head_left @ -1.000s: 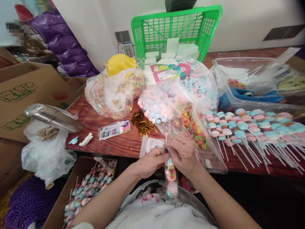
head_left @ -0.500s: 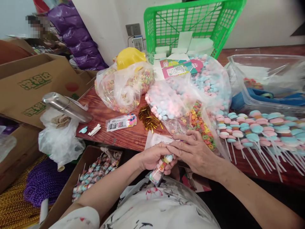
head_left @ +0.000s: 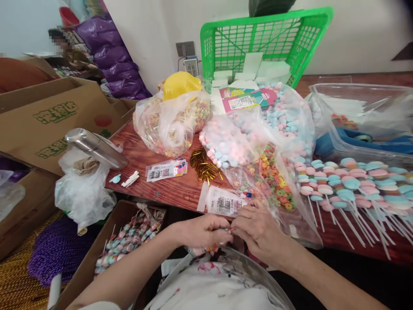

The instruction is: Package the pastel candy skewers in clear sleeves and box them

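My left hand (head_left: 204, 230) is closed around a clear-wrapped skewer of marshmallows and ring candies (head_left: 206, 249), held low in front of my body. Most of the skewer is hidden by the fingers. My right hand (head_left: 261, 230) meets it at the fingertips, pinching at the skewer's upper end; a small pinkish tip shows there, too small to name. Just beyond the hands, clear printed bags (head_left: 224, 202) lie at the table edge. Gold twist ties (head_left: 206, 165) lie in a bunch behind them. A bag of colourful ring candies (head_left: 275, 176) is beyond my right hand.
Finished marshmallow sticks (head_left: 351, 181) are piled at right, beside a clear plastic tub (head_left: 361, 148). A green basket (head_left: 206, 47) stands at the back. A steel flask (head_left: 106, 153) lies tilted at left. Below is a carton of wrapped skewers (head_left: 125, 241). Another person (head_left: 72, 54) sits far left.
My right hand has come off the back of my left and now pinches at its fingertips. The wrapped skewer has turned and is more hidden. The printed bags show more fully.
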`<state>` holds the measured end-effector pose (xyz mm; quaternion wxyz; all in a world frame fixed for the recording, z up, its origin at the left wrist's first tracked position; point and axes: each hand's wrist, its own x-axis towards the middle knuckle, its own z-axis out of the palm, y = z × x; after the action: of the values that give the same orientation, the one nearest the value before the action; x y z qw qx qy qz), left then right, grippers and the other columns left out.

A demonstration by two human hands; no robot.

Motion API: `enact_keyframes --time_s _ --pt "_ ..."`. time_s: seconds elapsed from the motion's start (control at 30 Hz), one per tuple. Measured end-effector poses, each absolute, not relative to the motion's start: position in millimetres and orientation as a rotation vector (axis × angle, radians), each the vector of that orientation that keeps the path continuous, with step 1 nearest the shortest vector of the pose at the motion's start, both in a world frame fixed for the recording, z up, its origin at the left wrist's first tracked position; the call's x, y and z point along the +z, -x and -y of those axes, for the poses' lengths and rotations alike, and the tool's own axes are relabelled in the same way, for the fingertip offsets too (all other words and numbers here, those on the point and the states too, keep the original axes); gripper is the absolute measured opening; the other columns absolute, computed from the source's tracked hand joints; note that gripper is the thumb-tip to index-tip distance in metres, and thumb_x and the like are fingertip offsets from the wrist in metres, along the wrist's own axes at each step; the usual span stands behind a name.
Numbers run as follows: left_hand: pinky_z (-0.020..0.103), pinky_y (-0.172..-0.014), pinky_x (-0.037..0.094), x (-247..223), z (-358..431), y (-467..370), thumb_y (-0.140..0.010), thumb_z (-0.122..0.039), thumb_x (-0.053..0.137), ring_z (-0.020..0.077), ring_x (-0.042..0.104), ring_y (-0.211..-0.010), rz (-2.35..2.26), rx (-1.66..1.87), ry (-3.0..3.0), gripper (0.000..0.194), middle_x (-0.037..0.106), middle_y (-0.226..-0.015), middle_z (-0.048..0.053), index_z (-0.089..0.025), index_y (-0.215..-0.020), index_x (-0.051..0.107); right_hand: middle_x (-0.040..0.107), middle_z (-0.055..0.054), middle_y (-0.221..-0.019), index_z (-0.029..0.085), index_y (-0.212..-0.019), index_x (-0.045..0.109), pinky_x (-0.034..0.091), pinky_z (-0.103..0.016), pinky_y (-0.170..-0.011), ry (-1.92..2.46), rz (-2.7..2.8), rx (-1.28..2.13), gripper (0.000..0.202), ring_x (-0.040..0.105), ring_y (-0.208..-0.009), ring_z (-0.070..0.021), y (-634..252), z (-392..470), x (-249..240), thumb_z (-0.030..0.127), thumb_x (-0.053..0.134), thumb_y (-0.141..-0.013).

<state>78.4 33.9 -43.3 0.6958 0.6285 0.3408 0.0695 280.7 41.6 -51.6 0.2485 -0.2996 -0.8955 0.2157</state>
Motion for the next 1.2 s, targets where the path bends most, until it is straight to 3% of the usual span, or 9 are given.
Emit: enact_keyframes --time_s 0.1,0.17,0.33,0.43,0.53,0.63,0.73,0.93,1.2 --pt "0.036 -0.084 0.044 -36.9 -24.7 -75.2 -0.093 -0.03 0.037 0.0184 0.05 -0.083 -1.072 0.262 -2.022 0.024 0.054 -0.086 0.006 -0.016 -0.08 0.052 0.061 0.0 -0.065 0.018 -0.068 0.06 0.032 -0.03 -0.068 0.94 2.368 0.687 0.029 0.052 -0.064 -0.013 -269.1 -43.1 -61.5 0.019 0.046 -0.094" --pt "0.034 -0.083 0.044 -38.5 -23.7 -69.6 -0.092 -0.025 0.035 0.0175 0.05 -0.081 -1.165 0.331 -2.061 0.025 0.054 -0.082 0.005 -0.016 -0.076 0.052 0.064 -0.001 -0.069 0.019 -0.074 0.063 0.031 -0.031 -0.069 0.969 2.328 0.571 0.028 0.054 -0.068 -0.0145 -261.1 -44.7 -59.9 0.018 0.044 -0.094" --pt "0.022 -0.046 0.04 -50.8 -33.8 -46.5 -0.082 -0.039 0.048 0.0104 0.047 -0.048 -1.028 0.353 -1.141 0.027 0.05 -0.059 -0.001 -0.016 -0.069 0.053 0.069 -0.007 -0.108 0.022 -0.113 0.063 0.025 -0.045 -0.09 0.673 2.384 0.099 0.027 0.054 -0.101 -0.0229 -248.8 -48.0 -40.6 0.017 0.044 -0.094" --pt "0.02 -0.039 0.035 -54.0 -34.2 -38.8 -0.074 -0.044 0.059 0.0092 0.046 -0.042 -0.865 0.236 -0.854 0.03 0.055 -0.06 0.0 -0.014 -0.069 0.055 0.07 -0.003 -0.08 0.018 -0.093 0.065 0.027 -0.044 -0.089 0.493 2.448 0.201 0.026 0.055 -0.084 -0.0185 -243.6 -50.6 -44.0 0.012 0.039 -0.094" --pt "0.02 -0.046 0.036 -54.0 -29.7 -36.8 -0.079 -0.041 0.06 0.0094 0.047 -0.05 -0.955 0.342 -1.11 0.027 0.052 -0.06 -0.001 -0.015 -0.07 0.059 0.063 -0.001 -0.064 0.017 -0.071 0.059 0.03 -0.042 -0.084 0.564 2.499 0.331 0.028 0.052 -0.071 -0.0165 -234.3 -55.8 -57.0 0.01 0.039 -0.09" --pt "0.022 -0.062 0.04 -55.9 -26.9 -32.1 -0.084 -0.029 0.056 0.0102 0.046 -0.062 -1.13 0.646 -1.552 0.026 0.05 -0.063 -0.001 -0.015 -0.062 0.057 0.063 0.001 -0.064 0.018 -0.067 0.059 0.036 -0.032 -0.072 0.739 2.528 0.553 0.027 0.054 -0.066 -0.0141 -223.9 -72.6 -65.0 0.013 0.045 -0.089" --pt "0.023 -0.057 0.039 -60.7 -31.2 -19.1 -0.084 -0.029 0.055 0.0092 0.045 -0.055 -1.226 0.822 -1.425 0.03 0.05 -0.058 -0.001 -0.014 -0.057 0.057 0.065 0.003 -0.067 0.02 -0.072 0.063 0.038 -0.024 -0.062 0.898 2.541 0.643 0.026 0.056 -0.062 -0.0107 -218.0 -106.0 -62.9 0.017 0.047 -0.092" --pt "0.024 -0.044 0.044 -61.9 -58.9 9.8 -0.068 -0.028 0.071 0.0107 0.052 -0.045 -1.125 1.183 -0.465 0.019 0.062 -0.063 0.003 -0.011 -0.071 0.065 0.07 -0.007 -0.094 0.021 -0.096 0.069 0.033 -0.034 -0.077 1.065 2.569 0.24 0.023 0.056 -0.089 -0.0213 -199.9 -168.2 -53.5 0.013 0.049 -0.089" --pt "0.024 -0.045 0.051 -63.2 -88.2 7.9 -0.082 -0.018 0.056 0.0121 0.057 -0.048 -0.857 1.213 -0.12 0.012 0.061 -0.062 0.004 -0.01 -0.076 0.063 0.068 -0.008 -0.084 0.019 -0.072 0.069 0.025 -0.037 -0.071 0.911 2.781 0.018 0.019 0.051 -0.087 -0.0221 -175.2 -186.0 -62.4 0.01 0.056 -0.082"
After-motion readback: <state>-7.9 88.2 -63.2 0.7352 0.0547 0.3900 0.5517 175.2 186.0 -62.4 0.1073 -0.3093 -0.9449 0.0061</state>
